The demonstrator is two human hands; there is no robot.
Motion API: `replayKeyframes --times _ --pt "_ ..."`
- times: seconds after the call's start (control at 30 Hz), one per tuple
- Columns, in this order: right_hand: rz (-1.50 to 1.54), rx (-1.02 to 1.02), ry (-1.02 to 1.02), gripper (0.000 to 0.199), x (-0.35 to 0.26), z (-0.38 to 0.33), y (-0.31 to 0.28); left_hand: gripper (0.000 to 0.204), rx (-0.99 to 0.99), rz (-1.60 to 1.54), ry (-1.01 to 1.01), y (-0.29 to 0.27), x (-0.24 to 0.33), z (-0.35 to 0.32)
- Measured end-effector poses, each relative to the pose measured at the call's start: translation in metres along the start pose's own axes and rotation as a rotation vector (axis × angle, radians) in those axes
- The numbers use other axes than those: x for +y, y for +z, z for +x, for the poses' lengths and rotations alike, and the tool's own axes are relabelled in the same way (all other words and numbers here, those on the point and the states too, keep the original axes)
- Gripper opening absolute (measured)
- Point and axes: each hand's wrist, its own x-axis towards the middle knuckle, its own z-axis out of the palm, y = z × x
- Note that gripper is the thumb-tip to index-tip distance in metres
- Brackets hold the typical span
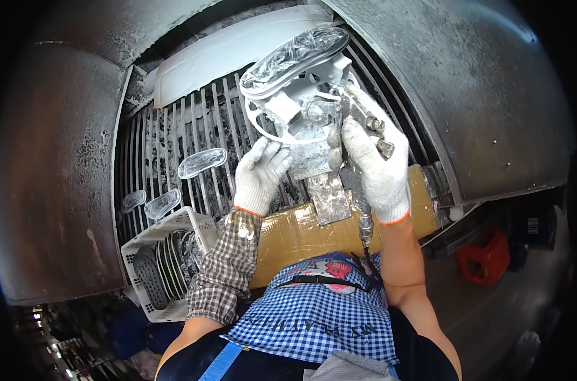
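Note:
My right hand (379, 168), in a white knitted glove, is wrapped round a metal spray gun (358, 124) crusted with white. A hose fitting hangs below its grip. My left hand (261, 173), gloved the same way, has its fingers stretched out at the lower rim of a white-coated round frame (263, 129). The fingertips seem to touch that rim. On top of the frame, tilted, lies a long oval piece (295, 61) with a white edge and crinkled clear film over its face. The gun partly covers the frame's right side.
A slatted metal grate (196, 120) spans the booth, with small film-covered oval pieces (203, 163) on it at left. A white basket (207, 228) holds several dark oval pieces. Taped brown cardboard (282, 238) lines the front edge. Metal walls (479, 95) flank both sides. A red stool (485, 257) stands right.

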Motion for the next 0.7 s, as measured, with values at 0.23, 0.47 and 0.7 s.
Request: replayKeyframes --times 0.23,0.47,0.7 --pt "0.086 0.176 0.051 0.049 0.0 0.009 -0.002 0.06 -0.044 -0.024 -0.019 0.013 -0.007 -0.007" --pt "0.145 0.241 0.054 0.048 0.005 0.011 -0.012 0.064 -0.069 -0.022 -0.006 0.016 -0.004 -0.007" --pt "0.149 0.275 0.053 0.051 0.0 0.006 -0.012 0.067 -0.089 0.008 0.016 0.019 0.003 -0.009"
